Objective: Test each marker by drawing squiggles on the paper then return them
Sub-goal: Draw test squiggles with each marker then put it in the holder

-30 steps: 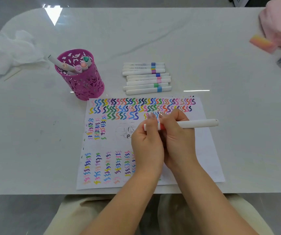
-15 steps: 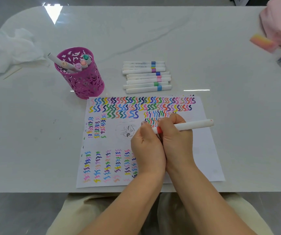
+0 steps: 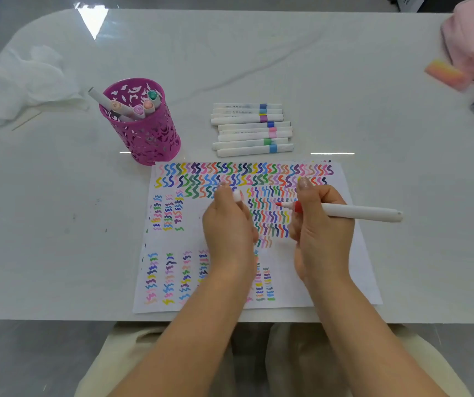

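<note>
- Your right hand (image 3: 323,230) is holding the red-banded marker (image 3: 359,212) over the paper (image 3: 353,262). Its fingers (image 3: 306,187) are curling round the barrel just behind the red band.
- The marker is lying roughly level, with the uncapped red tip pointing left and the white barrel sticking out to the right past your hand.
- The tip is sitting over the middle block of squiggles. You cannot tell from this view whether it is touching the sheet.
- Your left hand (image 3: 227,227) is pinching the cap (image 3: 237,195) between its fingertips, well apart from the tip.
- The paper is lying flat at the near edge of the tabletop (image 3: 373,110), carrying rows of coloured squiggles along the top, down the left side and in the middle.
- Eight capped markers (image 3: 251,128) are lying side by side just beyond the paper.
- The magenta pen cup (image 3: 149,138) is standing upright at the sheet's far left corner, holding several more markers.
- A crumpled white tissue (image 3: 20,81) is lying at the far left.
</note>
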